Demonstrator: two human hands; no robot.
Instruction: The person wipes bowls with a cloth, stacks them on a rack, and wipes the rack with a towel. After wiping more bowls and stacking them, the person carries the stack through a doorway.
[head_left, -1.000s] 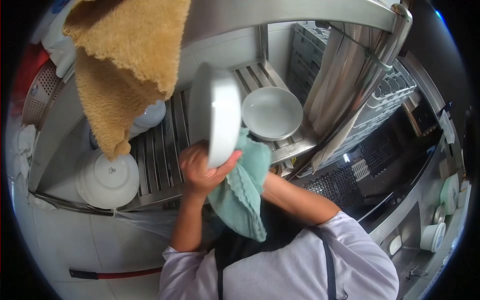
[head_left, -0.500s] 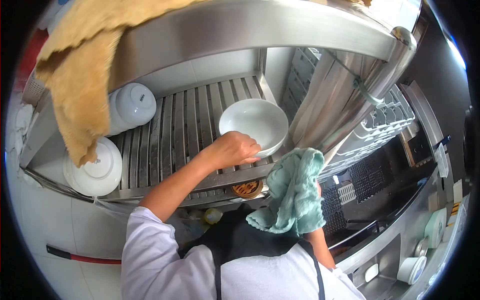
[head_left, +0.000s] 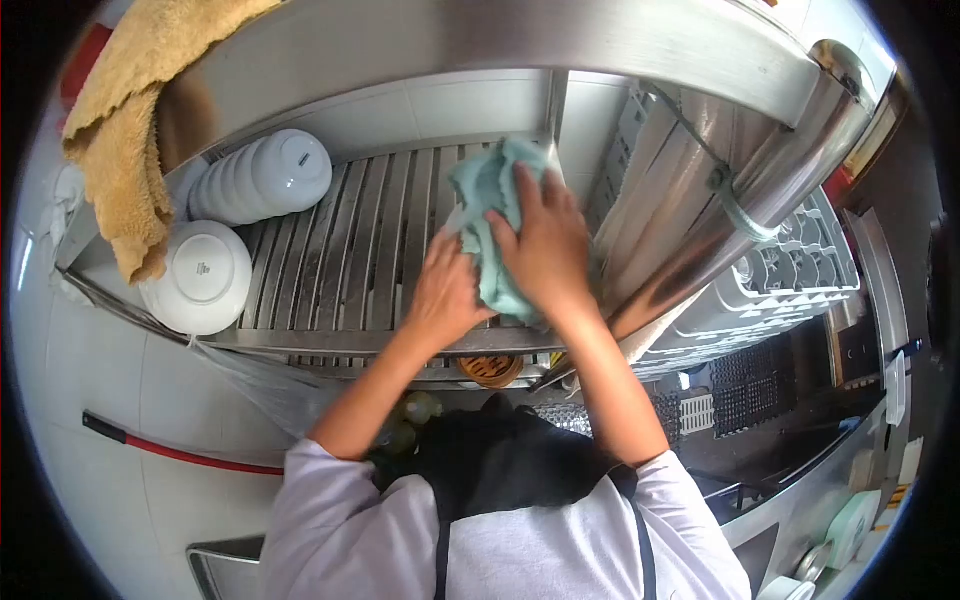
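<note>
Over the right end of the metal rack (head_left: 365, 235), the right hand (head_left: 548, 240) lies on the green cloth (head_left: 495, 265), thumb and fingers spread. The left hand (head_left: 445, 290) touches the cloth's side; I cannot tell what it grips. At the rack's left end, stacked white bowls (head_left: 262, 182) lie sideways near an upside-down white dish (head_left: 203, 280). The gray crate (head_left: 750, 310) has little slots; what they hold is unclear.

A slatted metal shelf (head_left: 345, 255) carries white bowls (head_left: 265, 178) nested in a row on their sides at its left end, bases facing right, while a white dish (head_left: 200, 278) sits upside down beside them, at the near edge.
</note>
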